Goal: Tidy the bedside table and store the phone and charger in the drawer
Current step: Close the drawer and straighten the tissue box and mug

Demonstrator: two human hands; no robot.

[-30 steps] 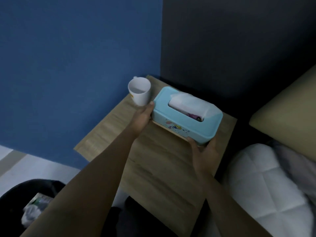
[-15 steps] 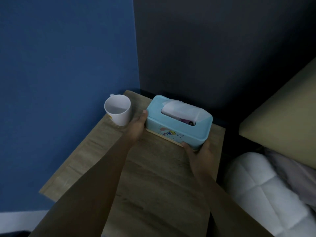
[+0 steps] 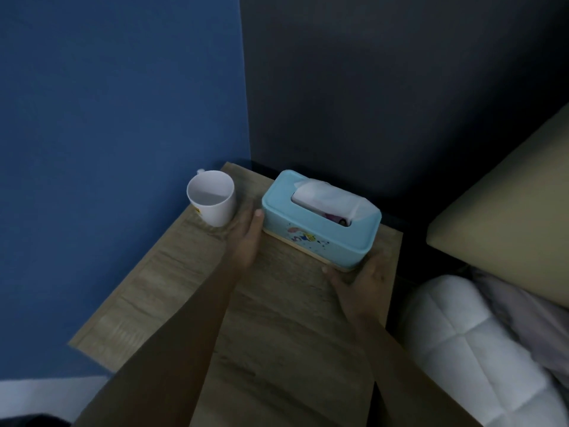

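Observation:
A light blue tissue box with a white tissue sticking out of its top rests at the back of the wooden bedside table. My left hand presses against the box's left end, fingers straight. At the box's right front corner, my right hand touches the base. Both hands hold the box between them. No phone, charger or drawer is in view.
A white mug stands at the table's back left corner, close to my left hand. Blue wall is at left, dark wall behind. A beige headboard and white quilted bedding lie to the right.
The tissue box has slid toward the back of the table between both hands, now close to the dark wall. The camera view has shifted as well.

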